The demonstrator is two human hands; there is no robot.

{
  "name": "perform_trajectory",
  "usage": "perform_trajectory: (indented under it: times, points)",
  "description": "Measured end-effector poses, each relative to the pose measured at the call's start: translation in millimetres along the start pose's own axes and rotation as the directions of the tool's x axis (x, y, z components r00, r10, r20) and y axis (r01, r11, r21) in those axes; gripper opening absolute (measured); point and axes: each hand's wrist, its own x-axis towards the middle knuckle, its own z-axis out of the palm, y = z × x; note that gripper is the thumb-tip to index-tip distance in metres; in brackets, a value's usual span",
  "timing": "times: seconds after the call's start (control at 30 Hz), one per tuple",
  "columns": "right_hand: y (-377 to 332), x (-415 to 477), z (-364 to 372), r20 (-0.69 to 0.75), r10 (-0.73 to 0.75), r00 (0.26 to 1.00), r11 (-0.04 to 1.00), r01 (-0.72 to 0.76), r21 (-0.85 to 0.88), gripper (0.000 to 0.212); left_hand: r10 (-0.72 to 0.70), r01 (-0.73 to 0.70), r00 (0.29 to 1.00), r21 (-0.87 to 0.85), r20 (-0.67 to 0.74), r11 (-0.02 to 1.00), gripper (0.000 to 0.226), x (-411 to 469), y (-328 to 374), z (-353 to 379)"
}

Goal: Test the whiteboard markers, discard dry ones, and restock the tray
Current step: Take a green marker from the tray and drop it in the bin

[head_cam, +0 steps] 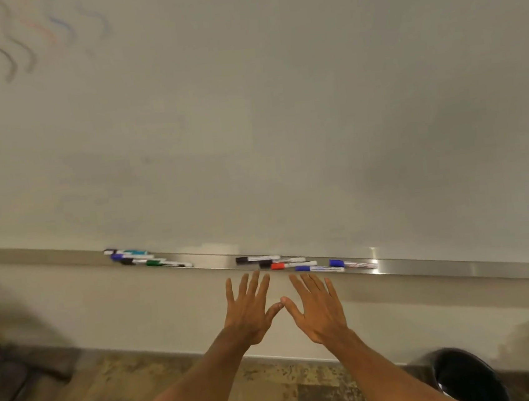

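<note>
Left hand (250, 314) and right hand (319, 310) held flat at lower centre of frame, fingers spread straight, nothing grasped, thumb tips touching. Tray (459, 267) seen just above fingertips. Markers laid in tray: left cluster (145, 258) left of centre, centre cluster (291, 264) directly above hands. Squiggles (11, 40) seen upper left on whiteboard (280, 117). Black bin (464, 378) seen lower right.

Two bare forearms reach up from the lower frame, left hand (250, 311) and right hand (317, 309) spread flat, thumb tips touching.
</note>
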Motion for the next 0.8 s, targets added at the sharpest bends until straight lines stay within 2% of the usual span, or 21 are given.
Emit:
perform_trajectory:
  times: [0.2, 0.47, 0.8]
  points:
    - [-99, 21, 17, 0.004, -0.079, 0.997, 0.997, 0.079, 0.024, 0.113, -0.092, 0.091, 0.996, -0.022, -0.013, 0.996, 0.122, -28, -97, 0]
    - [-219, 38, 42, -0.012, -0.179, 0.984, 0.984, 0.179, -0.002, 0.106, -0.183, 0.181, 0.983, -0.047, -0.031, 0.982, 0.123, -68, -219, 6]
    - [-325, 70, 64, -0.024, -0.29, 0.957, 0.957, 0.29, -0.017, 0.104, -0.301, 0.298, 0.952, -0.066, -0.049, 0.952, 0.12, -97, -334, 4]
